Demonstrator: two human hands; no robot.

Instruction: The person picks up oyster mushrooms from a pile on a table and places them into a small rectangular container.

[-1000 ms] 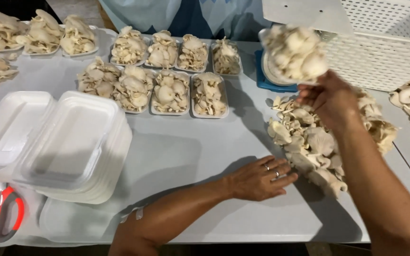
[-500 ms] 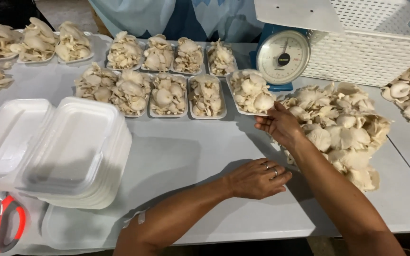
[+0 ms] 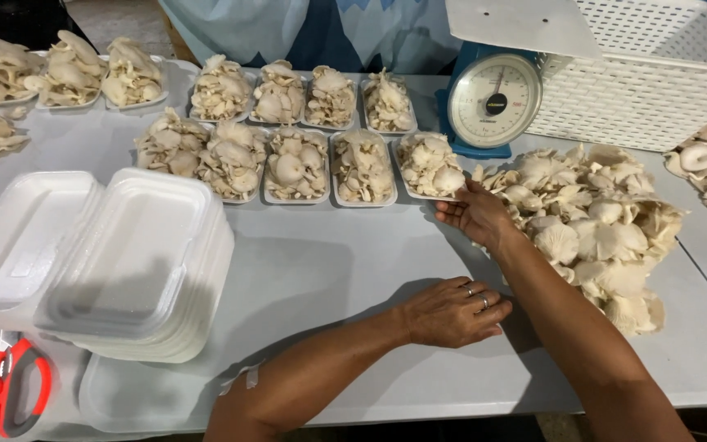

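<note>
Head view shows the right hand (image 3: 475,214) at the near edge of a filled tray (image 3: 429,166) of oyster mushrooms, fingers spread along its rim and not pinching anything — it reads as the moment of seating that tray at the end of the front row, just beside three other filled trays (image 3: 296,164) and in front of the scale (image 3: 491,102). The left hand (image 3: 452,312) lies flat on the table (image 3: 329,270), fingers loosely together, holding nothing. The step in hand looks like the setting-down of a weighed portion; a further portion would, I judge, call for an empty tray from the stack (image 3: 137,266) at the left and a handful from the loose pile (image 3: 599,221) at the right, which touches the right wrist. Against the earlier frames, the tray is no longer held up in the air over the pile — it stands in the row, and the right hand has moved from the pile's edge to the tray's rim. The left hand has barely shifted. Scissors (image 3: 2,393) lie at the near left corner, well apart from both hands.
</note>
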